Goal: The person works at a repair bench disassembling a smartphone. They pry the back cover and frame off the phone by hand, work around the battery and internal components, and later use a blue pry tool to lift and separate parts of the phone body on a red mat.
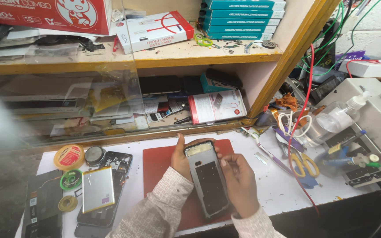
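Note:
An opened phone frame [207,178], dark with grey metal inside, lies tilted over a red work mat [157,164]. My left hand [180,159] grips its left edge from behind, thumb up near the top corner. My right hand [240,180] rests on its right side, fingers curled against the upper edge; whether they pinch a small part I cannot tell. Both sleeves are pale and patterned.
A silver battery [97,189] lies on another opened phone [111,169] at left, beside tape rolls [69,157]. Yellow-handled scissors [304,165], a clear spray bottle [331,120], a red wire and tools crowd the right. Wooden shelves [190,58] with boxes rise behind.

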